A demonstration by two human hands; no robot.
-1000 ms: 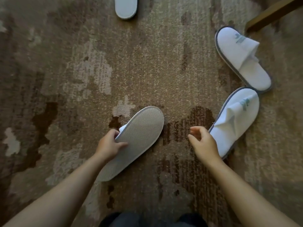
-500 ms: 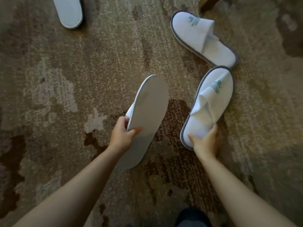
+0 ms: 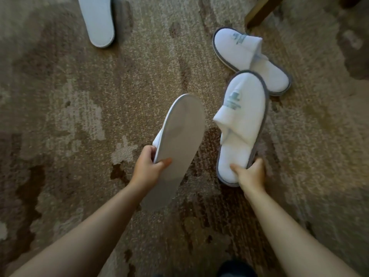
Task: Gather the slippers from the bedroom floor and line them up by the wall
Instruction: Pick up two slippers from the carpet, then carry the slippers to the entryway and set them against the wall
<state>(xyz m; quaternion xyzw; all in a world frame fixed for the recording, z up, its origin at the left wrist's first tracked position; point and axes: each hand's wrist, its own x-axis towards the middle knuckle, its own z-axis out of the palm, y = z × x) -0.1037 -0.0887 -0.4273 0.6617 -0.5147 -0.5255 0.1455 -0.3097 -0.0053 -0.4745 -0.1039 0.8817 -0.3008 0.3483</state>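
My left hand (image 3: 148,166) grips a white slipper (image 3: 179,140) turned sole-up, its grey sole facing me, lifted off the carpet. My right hand (image 3: 249,174) holds the heel of a second white slipper (image 3: 243,124) with a grey rim and a green logo, toe pointing away. A third slipper (image 3: 249,54) of the same kind lies on the carpet just beyond it, its heel partly behind the held one. A fourth slipper (image 3: 98,21) lies sole-up at the top left, cut off by the frame edge.
Mottled brown and beige carpet (image 3: 69,116) covers the whole floor. A wooden furniture leg (image 3: 259,12) slants in at the top right, close to the third slipper. My dark foot (image 3: 235,268) shows at the bottom edge.
My right hand reached the logo slipper, closed on its heel and swung it toe-forward. My left hand lifted the sole-up slipper higher off the carpet.
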